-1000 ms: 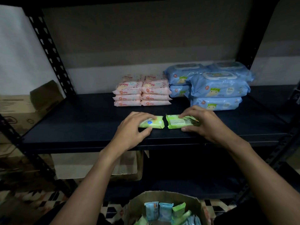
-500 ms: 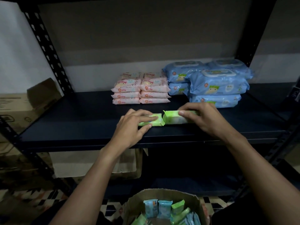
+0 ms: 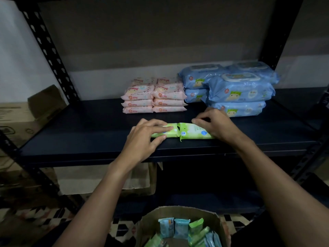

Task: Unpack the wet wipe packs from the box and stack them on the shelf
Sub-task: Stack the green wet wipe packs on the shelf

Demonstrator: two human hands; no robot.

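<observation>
box (image 3: pixel 181 212) cut off by the bottom edge, contents half seen | left green pack (image 3: pixel 171 134) mostly under left hand (image 3: pixel 144 138) | right green pack (image 3: pixel 193 133) far end under right hand (image 3: pixel 218 125) | pack print too small to read

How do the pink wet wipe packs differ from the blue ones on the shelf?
The pink plastic wet wipe packs are small and flat; the blue plastic wet wipe packs are larger and bulkier. Blue tops carry pale flip lids; pink show none. Front pink columns stand three high, front blue two. Both sit on the dark shelf.
</observation>
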